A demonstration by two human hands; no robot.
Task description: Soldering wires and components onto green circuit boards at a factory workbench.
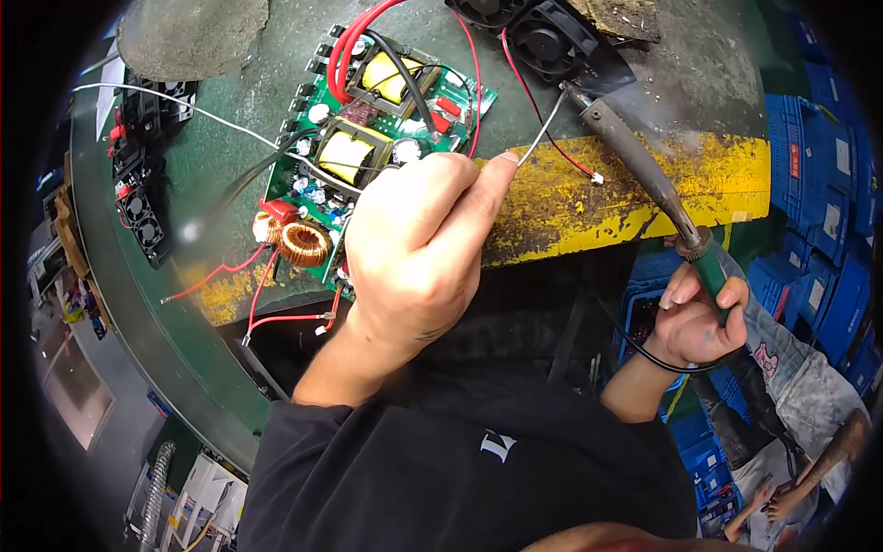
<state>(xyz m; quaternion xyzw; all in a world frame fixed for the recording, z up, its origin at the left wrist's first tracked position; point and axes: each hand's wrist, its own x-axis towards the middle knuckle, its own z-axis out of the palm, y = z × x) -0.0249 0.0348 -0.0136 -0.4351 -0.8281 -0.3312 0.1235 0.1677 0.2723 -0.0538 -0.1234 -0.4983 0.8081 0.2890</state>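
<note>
My left hand (414, 248) pinches a thin silver solder wire (545, 127) between thumb and forefinger. The wire's front end meets the tip of a soldering iron (635, 166), right beside a pair of black fans (544, 44). Gripping the iron's green handle (708, 276) is my right hand (694, 324), off the bench's front edge. Beneath and beyond my left hand lies a green circuit board (322, 97) with yellow-wrapped transformers (348, 155) and a copper coil (305, 244). My left hand hides part of the board.
The bench has a worn yellow front edge (552, 207), where a small white connector (597, 178) lies. More black fans (140, 216) stand at the left. Blue crates (800, 166) are stacked at the right. Another person's arms (809, 483) show at the lower right.
</note>
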